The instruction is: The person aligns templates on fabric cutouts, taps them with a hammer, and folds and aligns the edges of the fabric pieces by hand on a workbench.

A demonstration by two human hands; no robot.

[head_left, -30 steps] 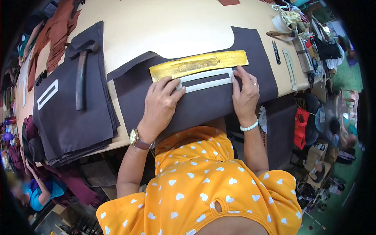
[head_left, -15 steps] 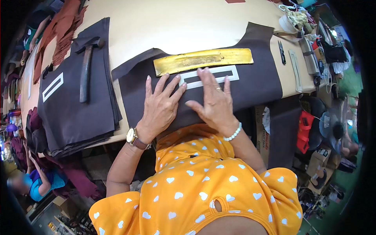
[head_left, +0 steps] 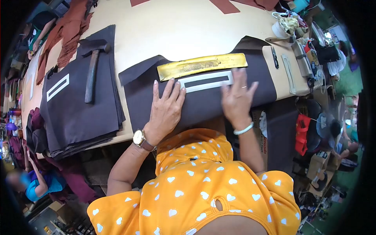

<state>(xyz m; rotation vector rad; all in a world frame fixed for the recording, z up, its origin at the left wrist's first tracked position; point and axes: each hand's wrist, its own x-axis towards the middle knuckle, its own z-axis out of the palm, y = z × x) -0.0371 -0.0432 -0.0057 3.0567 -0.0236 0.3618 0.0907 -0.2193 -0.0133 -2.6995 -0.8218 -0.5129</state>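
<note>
A dark brown sheet (head_left: 203, 105) that looks like leather or cloth lies before me at the table edge. On it sits a white rectangular frame-shaped strip (head_left: 206, 76), with a worn yellow bar (head_left: 201, 65) just beyond it. My left hand (head_left: 166, 109) rests flat on the sheet, fingers spread, its fingertips at the frame's left end and near the bar. Over the frame's right end is my right hand (head_left: 238, 98), blurred by motion, its fingers stretched out and apart. Neither hand grips anything.
Left of the sheet, a hammer (head_left: 92, 76) lies on a stack of dark pieces (head_left: 78, 121) beside another white frame (head_left: 58, 87). A dark pen-like tool (head_left: 274, 57) and a pale ruler-like strip (head_left: 289, 73) lie at right. Other people sit to the sides.
My right hand has moved right along the white frame, from its middle to its right end. My left hand stays near the frame's left end. The view has shifted slightly.
</note>
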